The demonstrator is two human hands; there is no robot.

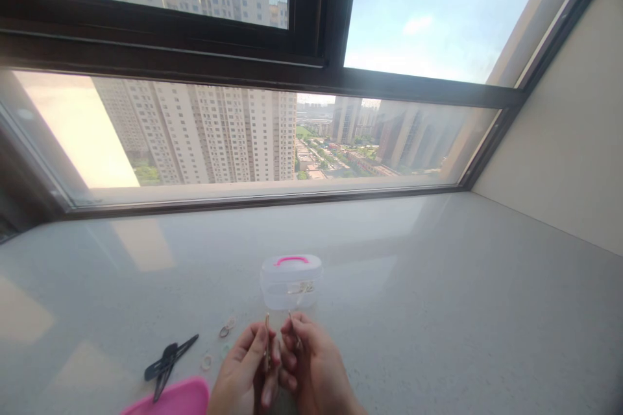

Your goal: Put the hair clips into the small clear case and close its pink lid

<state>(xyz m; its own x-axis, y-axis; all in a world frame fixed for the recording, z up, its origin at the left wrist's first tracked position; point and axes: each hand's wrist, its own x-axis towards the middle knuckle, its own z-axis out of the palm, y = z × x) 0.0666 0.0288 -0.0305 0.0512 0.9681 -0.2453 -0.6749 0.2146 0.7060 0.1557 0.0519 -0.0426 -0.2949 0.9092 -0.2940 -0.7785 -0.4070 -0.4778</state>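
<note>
Bright daylight through window point(272, 78), hazy, soft detail

1. Widest passage: sill point(462, 311) right of the right hand point(318, 363), open across to the side wall point(564, 149).
2. Straight ahead: translucent box point(280, 296) blocks the way (its pink handle point(293, 260) adds height); room on both sides, plus a strip behind, up to the window frame point(272, 201).
3. Left of the left hand point(243, 366): small rings point(224, 335), crossed black clips point(168, 358), pink tray point(178, 399); low, passable from above.
4. Between hands: narrow gap; contact cannot be judged.
</note>
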